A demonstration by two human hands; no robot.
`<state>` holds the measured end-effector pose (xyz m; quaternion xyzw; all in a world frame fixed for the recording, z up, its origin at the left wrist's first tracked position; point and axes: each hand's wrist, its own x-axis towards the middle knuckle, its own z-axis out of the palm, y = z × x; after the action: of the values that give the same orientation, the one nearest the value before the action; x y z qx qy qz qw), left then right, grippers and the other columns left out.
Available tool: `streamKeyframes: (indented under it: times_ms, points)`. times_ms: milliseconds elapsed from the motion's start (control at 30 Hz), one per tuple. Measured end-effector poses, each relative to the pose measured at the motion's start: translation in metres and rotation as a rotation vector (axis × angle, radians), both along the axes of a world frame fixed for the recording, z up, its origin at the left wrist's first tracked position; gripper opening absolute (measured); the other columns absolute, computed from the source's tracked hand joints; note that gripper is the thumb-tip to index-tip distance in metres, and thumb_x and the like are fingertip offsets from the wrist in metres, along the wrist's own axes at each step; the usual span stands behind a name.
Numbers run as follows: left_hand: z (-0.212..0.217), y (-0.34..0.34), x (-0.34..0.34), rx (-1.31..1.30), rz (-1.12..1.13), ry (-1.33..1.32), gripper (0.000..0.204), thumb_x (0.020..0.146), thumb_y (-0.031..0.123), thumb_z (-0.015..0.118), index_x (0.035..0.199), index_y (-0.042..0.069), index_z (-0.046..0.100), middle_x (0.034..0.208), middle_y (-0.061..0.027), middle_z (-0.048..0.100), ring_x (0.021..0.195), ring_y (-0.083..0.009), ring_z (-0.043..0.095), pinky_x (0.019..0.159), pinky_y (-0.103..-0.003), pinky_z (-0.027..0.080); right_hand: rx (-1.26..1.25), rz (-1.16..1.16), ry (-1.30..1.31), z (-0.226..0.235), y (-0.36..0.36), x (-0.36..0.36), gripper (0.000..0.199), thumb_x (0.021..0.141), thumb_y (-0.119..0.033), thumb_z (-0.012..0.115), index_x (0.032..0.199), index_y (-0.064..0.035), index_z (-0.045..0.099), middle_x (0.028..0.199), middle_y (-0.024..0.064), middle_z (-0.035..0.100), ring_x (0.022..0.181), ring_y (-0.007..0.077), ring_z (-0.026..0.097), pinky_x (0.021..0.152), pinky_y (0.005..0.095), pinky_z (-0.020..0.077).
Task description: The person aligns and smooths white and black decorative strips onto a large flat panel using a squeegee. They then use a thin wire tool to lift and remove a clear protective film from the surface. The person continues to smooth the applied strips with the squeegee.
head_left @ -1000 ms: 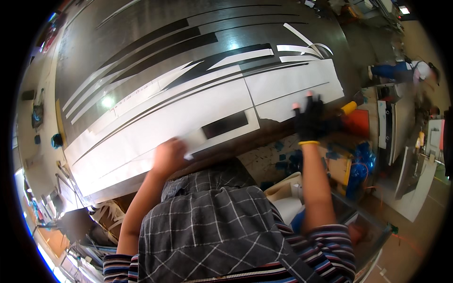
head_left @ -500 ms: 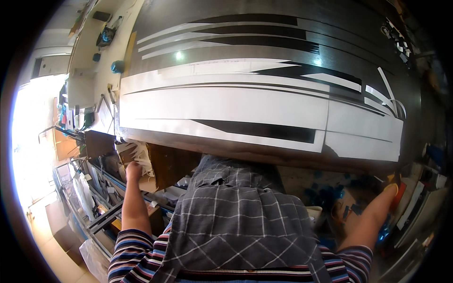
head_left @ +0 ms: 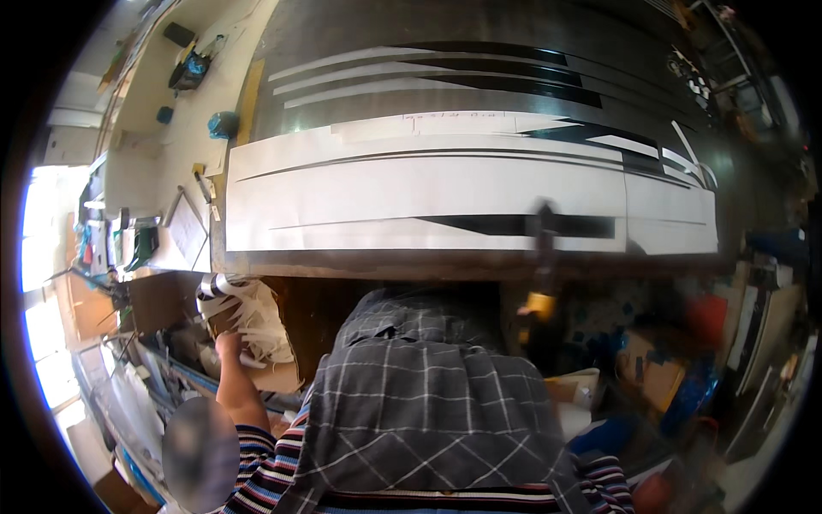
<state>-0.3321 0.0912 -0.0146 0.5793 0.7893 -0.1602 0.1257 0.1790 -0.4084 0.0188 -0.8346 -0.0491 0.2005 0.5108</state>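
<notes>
At the lower left, my left hand [head_left: 226,340] is down in a cardboard box [head_left: 278,373] among crumpled white strips [head_left: 257,321]. Its fingers are lost among the strips, so I cannot tell whether they grip any. Over the near table edge is a dark, motion-smeared shape with a yellow band [head_left: 539,304]. It may be my right hand, since that wrist wore a yellow band before; its fingers cannot be made out. The smear overlaps the long white sheet [head_left: 360,190] and its black wedge-shaped area. More narrow white strips [head_left: 342,79] lie farther back.
The dark table [head_left: 342,265] spans the view ahead. Curled white strips [head_left: 685,154] lie at its right end. A side counter [head_left: 184,137] at left holds blue bundles and tools. Stacked panels [head_left: 758,343] and another cardboard box [head_left: 651,364] stand at lower right.
The view has shifted. My left hand reaches deeper among the strips in the box. My right forearm has left the far right, and the smeared dark shape now shows at the table's near edge.
</notes>
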Motion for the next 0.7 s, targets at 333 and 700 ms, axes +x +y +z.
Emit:
streamKeyframes:
  times_ms: [333, 700]
  points:
    - [-0.057, 0.045, -0.082, -0.036, -0.329, -0.059, 0.057, 0.076, 0.038, 0.064, 0.125, 0.008, 0.06, 0.138, -0.0122, 0.051, 0.135, -0.0311, 0.036, 0.112, -0.047, 0.027, -0.301, 0.059, -0.24, 0.024, 0.124, -0.077, 0.031, 0.074, -0.022, 0.068, 0.094, -0.0017, 0.058, 0.085, 0.019, 0.063, 0.079, 0.0369, 0.063, 0.068, 0.0404, 0.0496]
    - [-0.071, -0.058, -0.034, -0.232, -0.315, -0.292, 0.057, 0.079, 0.049, 0.067, 0.129, 0.023, 0.059, 0.151, -0.0094, 0.035, 0.144, -0.0325, 0.018, 0.108, -0.068, 0.013, -0.045, 0.486, -0.293, 0.012, 0.247, -0.155, 0.04, 0.076, -0.025, 0.07, 0.106, -0.0029, 0.056, 0.09, 0.0201, 0.062, 0.082, 0.0379, 0.062, 0.071, 0.0456, 0.0495]
